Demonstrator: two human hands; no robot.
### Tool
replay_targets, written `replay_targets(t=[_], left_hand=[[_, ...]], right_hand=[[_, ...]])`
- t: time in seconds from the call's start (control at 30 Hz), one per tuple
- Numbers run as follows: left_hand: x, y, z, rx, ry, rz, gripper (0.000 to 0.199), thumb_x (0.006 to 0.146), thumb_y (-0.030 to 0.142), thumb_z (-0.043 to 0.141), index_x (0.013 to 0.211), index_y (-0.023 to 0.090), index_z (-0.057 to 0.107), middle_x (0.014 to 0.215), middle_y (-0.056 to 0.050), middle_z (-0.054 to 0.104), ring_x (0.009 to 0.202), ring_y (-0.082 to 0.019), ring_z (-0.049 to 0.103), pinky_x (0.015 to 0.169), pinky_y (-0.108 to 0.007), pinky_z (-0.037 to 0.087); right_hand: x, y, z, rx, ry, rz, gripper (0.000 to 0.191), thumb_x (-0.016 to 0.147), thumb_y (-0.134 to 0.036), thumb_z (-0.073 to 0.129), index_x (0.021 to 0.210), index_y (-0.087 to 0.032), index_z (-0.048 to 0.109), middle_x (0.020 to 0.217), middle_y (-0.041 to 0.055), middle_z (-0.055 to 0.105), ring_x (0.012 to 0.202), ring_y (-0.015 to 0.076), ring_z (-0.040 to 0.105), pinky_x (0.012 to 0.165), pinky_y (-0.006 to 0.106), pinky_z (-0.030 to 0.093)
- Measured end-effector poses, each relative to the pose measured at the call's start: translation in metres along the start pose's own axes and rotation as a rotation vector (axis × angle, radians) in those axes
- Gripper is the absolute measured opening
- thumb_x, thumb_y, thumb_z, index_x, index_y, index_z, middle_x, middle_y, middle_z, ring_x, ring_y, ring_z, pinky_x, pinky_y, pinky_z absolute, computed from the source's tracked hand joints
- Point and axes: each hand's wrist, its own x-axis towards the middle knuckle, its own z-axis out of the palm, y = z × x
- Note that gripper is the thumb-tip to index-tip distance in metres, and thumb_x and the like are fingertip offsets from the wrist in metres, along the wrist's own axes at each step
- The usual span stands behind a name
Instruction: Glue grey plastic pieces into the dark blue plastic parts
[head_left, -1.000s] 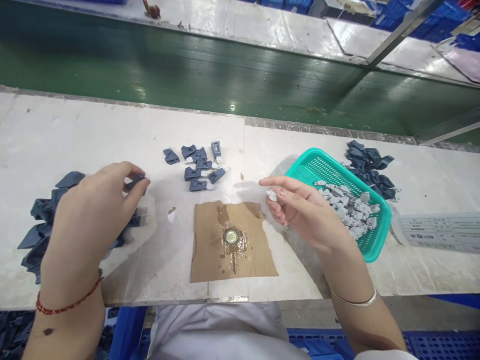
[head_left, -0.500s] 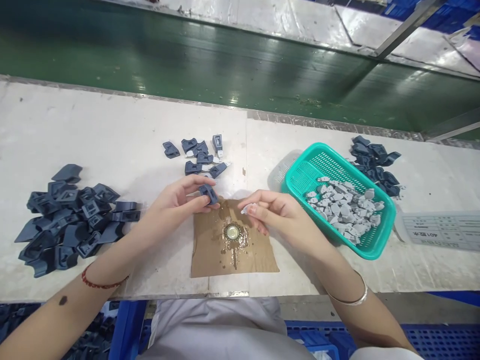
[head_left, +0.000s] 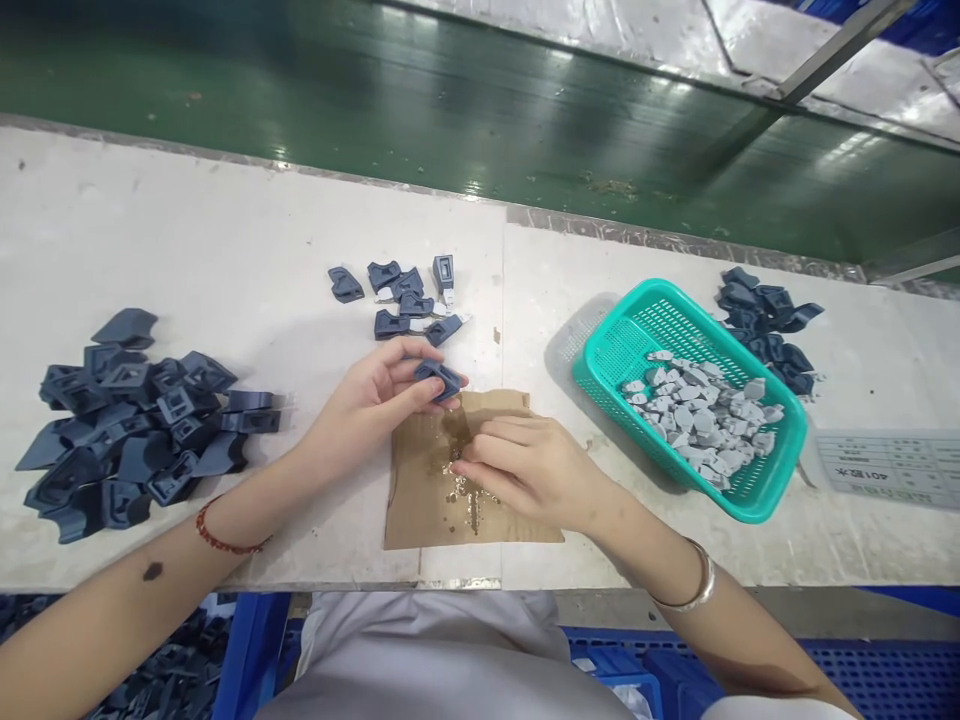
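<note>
My left hand [head_left: 379, 395] pinches a dark blue-grey plastic part [head_left: 438, 381] with a recess in it, above the back left edge of a brown cardboard piece [head_left: 420, 505]. Over the middle of the cardboard, my right hand [head_left: 534, 464] has its fingers pressed together and pointing down. The small light-grey piece it held a moment ago is now hidden behind the fingers. So is the small round metal dish that sits on the cardboard. Wet, shiny spots [head_left: 472, 510] surround that place.
A green basket [head_left: 787, 450] of light-grey pieces [head_left: 703, 420] stands at right. Dark parts lie in a large pile [head_left: 142, 420] at left and another [head_left: 765, 310] behind the basket. Several parts, some joined to grey pieces, form a group [head_left: 411, 303]. A printed sheet [head_left: 889, 465] lies far right.
My right hand has moved left and down over the metal dish, hiding it and the grey piece. My left hand still holds the dark part, slightly turned. The view has shifted a little.
</note>
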Motion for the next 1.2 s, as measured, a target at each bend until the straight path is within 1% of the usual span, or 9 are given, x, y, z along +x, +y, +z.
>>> replay_targets(t=[0.17, 0.43, 0.53, 0.63, 0.73, 0.8, 0.87, 1.0, 1.2], left_hand=[[-0.005, 0.000, 0.003, -0.015, 0.017, 0.017, 0.015, 0.089, 0.023, 0.077, 0.101, 0.018, 0.071, 0.100, -0.004, 0.081, 0.093, -0.014, 0.075, 0.088, -0.023, 0.060], [-0.008, 0.003, 0.002, 0.064, -0.032, 0.099, 0.012, 0.093, 0.022, 0.072, 0.102, 0.021, 0.080, 0.105, -0.004, 0.078, 0.100, -0.015, 0.071, 0.093, -0.025, 0.056], [-0.007, -0.001, -0.001, 0.047, -0.051, 0.090, 0.013, 0.095, 0.027, 0.070, 0.102, 0.021, 0.079, 0.099, -0.004, 0.076, 0.095, -0.015, 0.068, 0.088, -0.024, 0.054], [-0.006, -0.005, -0.003, -0.093, -0.151, 0.055, 0.020, 0.098, 0.037, 0.067, 0.102, 0.019, 0.076, 0.093, -0.004, 0.071, 0.082, -0.013, 0.065, 0.078, -0.025, 0.054], [-0.006, -0.005, -0.003, -0.196, -0.270, 0.010, 0.021, 0.101, 0.038, 0.064, 0.101, 0.019, 0.071, 0.093, -0.003, 0.069, 0.071, -0.011, 0.064, 0.070, -0.025, 0.053], [-0.006, -0.004, -0.001, -0.164, -0.303, -0.001, 0.020, 0.102, 0.036, 0.062, 0.101, 0.017, 0.070, 0.090, -0.002, 0.067, 0.067, -0.009, 0.059, 0.067, -0.023, 0.050], [-0.007, -0.003, 0.000, -0.100, -0.319, -0.001, 0.022, 0.103, 0.035, 0.061, 0.103, 0.015, 0.070, 0.090, -0.003, 0.065, 0.067, -0.008, 0.055, 0.068, -0.023, 0.047], [-0.011, -0.004, 0.002, 0.055, -0.355, 0.030, 0.024, 0.106, 0.034, 0.053, 0.107, 0.015, 0.068, 0.094, -0.003, 0.063, 0.072, -0.009, 0.052, 0.071, -0.025, 0.045], [-0.015, -0.007, 0.002, 0.337, -0.412, 0.162, 0.028, 0.109, 0.032, 0.043, 0.097, 0.015, 0.063, 0.086, 0.000, 0.060, 0.075, -0.010, 0.052, 0.071, -0.025, 0.040]], right_hand=[[0.002, 0.000, 0.001, -0.060, 0.005, -0.051, 0.035, 0.107, -0.023, 0.050, 0.072, -0.023, 0.046, 0.065, -0.0017, 0.052, 0.062, 0.0143, 0.045, 0.060, 0.027, 0.036], [0.002, 0.000, 0.001, -0.044, 0.006, -0.038, 0.034, 0.106, -0.021, 0.052, 0.072, -0.023, 0.045, 0.065, -0.0016, 0.053, 0.063, 0.0142, 0.046, 0.063, 0.027, 0.038], [0.001, 0.001, 0.001, 0.004, 0.016, -0.021, 0.034, 0.105, -0.021, 0.053, 0.072, -0.022, 0.045, 0.065, -0.0022, 0.052, 0.061, 0.0132, 0.046, 0.062, 0.027, 0.037], [0.000, 0.000, 0.000, 0.133, 0.006, 0.068, 0.032, 0.104, -0.023, 0.056, 0.073, -0.020, 0.050, 0.065, -0.0027, 0.052, 0.060, 0.0117, 0.047, 0.058, 0.026, 0.036], [0.001, -0.003, -0.005, 0.441, 0.096, 0.324, 0.029, 0.100, -0.027, 0.065, 0.074, -0.019, 0.058, 0.060, -0.0052, 0.050, 0.054, 0.0085, 0.045, 0.052, 0.022, 0.035], [0.003, -0.003, -0.009, 0.659, 0.192, 0.480, 0.028, 0.097, -0.030, 0.069, 0.073, -0.019, 0.060, 0.056, -0.0062, 0.051, 0.050, 0.0072, 0.042, 0.048, 0.021, 0.033], [0.005, -0.003, -0.011, 0.832, 0.264, 0.557, 0.030, 0.094, -0.033, 0.072, 0.071, -0.019, 0.059, 0.054, -0.0061, 0.053, 0.047, 0.0064, 0.040, 0.045, 0.021, 0.031], [0.005, -0.001, -0.012, 0.972, 0.349, 0.625, 0.032, 0.092, -0.037, 0.076, 0.070, -0.019, 0.060, 0.049, -0.0062, 0.055, 0.042, 0.0054, 0.041, 0.042, 0.020, 0.029], [0.006, -0.007, -0.011, 0.890, 0.472, 0.564, 0.029, 0.095, -0.032, 0.074, 0.072, -0.019, 0.061, 0.053, -0.0055, 0.059, 0.045, 0.0044, 0.047, 0.045, 0.017, 0.036]])
